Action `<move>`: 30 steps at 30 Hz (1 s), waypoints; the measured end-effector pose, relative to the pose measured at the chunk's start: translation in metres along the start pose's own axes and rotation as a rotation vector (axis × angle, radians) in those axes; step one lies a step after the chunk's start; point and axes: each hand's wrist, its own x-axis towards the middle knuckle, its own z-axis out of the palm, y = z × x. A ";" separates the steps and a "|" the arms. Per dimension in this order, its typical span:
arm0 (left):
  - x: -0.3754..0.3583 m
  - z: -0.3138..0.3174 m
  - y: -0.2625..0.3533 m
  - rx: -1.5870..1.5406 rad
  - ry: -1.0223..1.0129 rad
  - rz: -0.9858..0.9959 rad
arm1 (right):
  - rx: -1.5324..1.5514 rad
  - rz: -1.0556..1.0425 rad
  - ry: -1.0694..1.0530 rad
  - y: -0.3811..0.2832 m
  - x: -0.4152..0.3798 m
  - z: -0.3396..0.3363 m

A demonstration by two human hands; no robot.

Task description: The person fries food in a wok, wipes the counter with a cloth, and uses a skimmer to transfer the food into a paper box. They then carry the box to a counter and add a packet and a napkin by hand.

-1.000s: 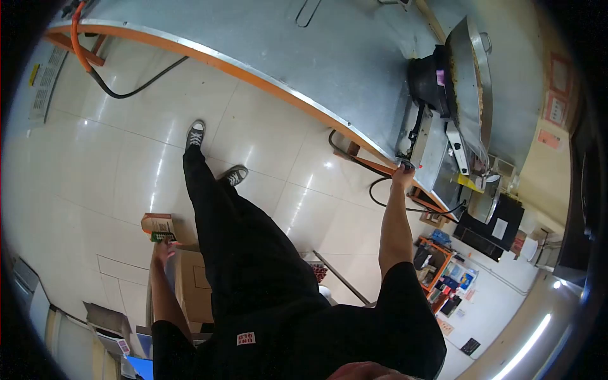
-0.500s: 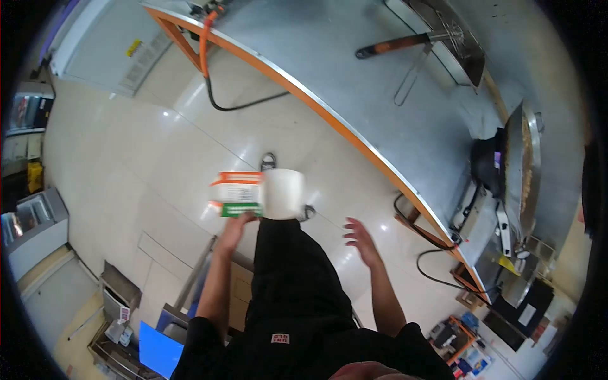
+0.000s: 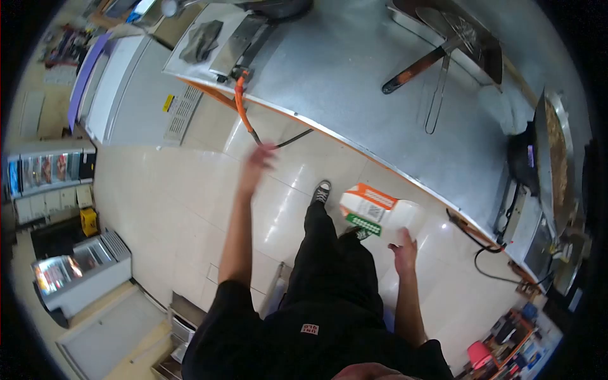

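A carton (image 3: 367,206) printed orange, white and green, with a pale whitish end on its right, is held over the floor in front of my legs. My right hand (image 3: 404,252) is closed at the lower edge of that pale end, which is partly blurred. Away to the left, my left hand (image 3: 256,166) is raised near the orange hose (image 3: 240,104) at the table's edge. Its fingers are smeared by motion but look loosely stretched out, with nothing seen in them.
A metal-topped table (image 3: 354,88) runs along the front and right. On it are a strainer with a wooden handle (image 3: 418,68), a metal tray (image 3: 472,63) and a large pan (image 3: 557,164). A white freezer (image 3: 142,95) stands at left, and a black cable (image 3: 487,253) hangs at right.
The carton has passed from my left hand to my right hand and moved right. My left hand has let go and swung up and forward. The view has turned and shifted left.
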 end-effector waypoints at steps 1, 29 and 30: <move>0.039 -0.041 -0.004 0.092 0.273 -0.081 | 0.019 -0.010 0.122 0.015 0.007 -0.013; 0.235 -0.184 -0.014 0.103 0.621 -0.041 | 0.241 0.105 0.445 0.094 -0.068 -0.024; 0.233 -0.182 -0.022 0.322 0.657 0.088 | 0.243 0.104 0.434 0.094 -0.068 -0.024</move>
